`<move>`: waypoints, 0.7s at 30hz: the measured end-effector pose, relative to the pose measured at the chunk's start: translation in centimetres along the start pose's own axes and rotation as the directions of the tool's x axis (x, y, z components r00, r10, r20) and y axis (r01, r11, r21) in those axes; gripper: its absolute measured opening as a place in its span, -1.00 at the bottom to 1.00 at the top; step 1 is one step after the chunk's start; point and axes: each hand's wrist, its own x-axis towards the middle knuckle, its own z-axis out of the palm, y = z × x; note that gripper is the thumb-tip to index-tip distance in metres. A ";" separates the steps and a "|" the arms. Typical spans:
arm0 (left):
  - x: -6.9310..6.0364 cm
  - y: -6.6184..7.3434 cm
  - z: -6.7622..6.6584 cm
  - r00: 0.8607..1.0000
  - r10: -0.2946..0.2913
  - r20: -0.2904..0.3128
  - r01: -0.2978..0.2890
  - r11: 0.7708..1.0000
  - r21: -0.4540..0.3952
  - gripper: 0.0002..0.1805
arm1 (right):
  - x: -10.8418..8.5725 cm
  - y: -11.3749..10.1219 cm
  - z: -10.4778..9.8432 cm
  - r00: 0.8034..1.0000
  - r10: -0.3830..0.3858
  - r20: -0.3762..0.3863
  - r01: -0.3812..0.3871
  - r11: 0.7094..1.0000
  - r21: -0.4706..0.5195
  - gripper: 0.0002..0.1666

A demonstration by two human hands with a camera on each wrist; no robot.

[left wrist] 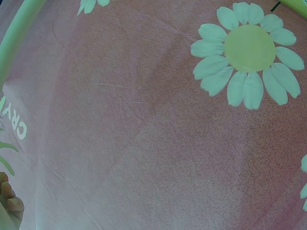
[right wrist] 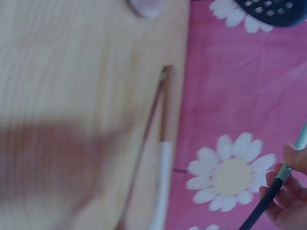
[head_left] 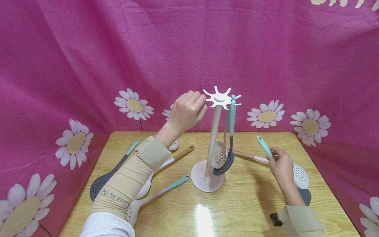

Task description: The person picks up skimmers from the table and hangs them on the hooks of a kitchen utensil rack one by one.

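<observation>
A white utensil stand (head_left: 214, 138) with radiating hooks stands mid-table. A pale perforated skimmer (head_left: 220, 154) and a dark grey slotted spoon (head_left: 227, 164), both teal-handled, hang on its right side. My left hand (head_left: 189, 110) has curled fingers and pinches a hook tip at the stand's left; in the left wrist view only part of this hand (left wrist: 10, 203) shows, beside the hooks. Over the table's right side, my right hand (head_left: 281, 166) grips a teal-handled utensil (head_left: 264, 145). Its dark grey shaft (right wrist: 261, 206) shows in the right wrist view; its head is largely hidden behind my wrist.
Left on the table lie a dark slotted turner (head_left: 100, 184), a brown-handled white utensil (head_left: 182, 153), a teal-handled pale skimmer (head_left: 134, 209) and a partly hidden white perforated piece (head_left: 174, 145). At right lies a brown-handled white skimmer (head_left: 301, 176). Pink flowered cloth (head_left: 177, 49) surrounds the table.
</observation>
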 end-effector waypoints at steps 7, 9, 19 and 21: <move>0.0 0.1 0.0 1.000 -0.002 0.001 0.002 1.000 -0.003 -0.91 | 0.1 -3.1 -1.1 0.994 -0.041 -0.098 0.051 0.993 0.105 -0.70; 0.0 0.1 0.0 1.000 -0.003 0.000 0.003 1.000 -0.004 -0.91 | 0.1 -3.9 -1.4 0.991 -0.043 -0.123 0.060 0.989 0.136 -0.71; 0.0 0.0 0.0 1.000 -0.001 -0.003 0.001 1.000 -0.005 -0.91 | -0.3 -7.7 -2.9 0.972 -0.083 -0.219 0.137 0.961 0.242 -0.65; 0.0 0.0 0.0 1.000 -0.001 -0.001 0.001 1.000 -0.004 -0.91 | -0.5 -8.4 -3.2 0.969 -0.088 -0.231 0.151 0.951 0.270 -0.64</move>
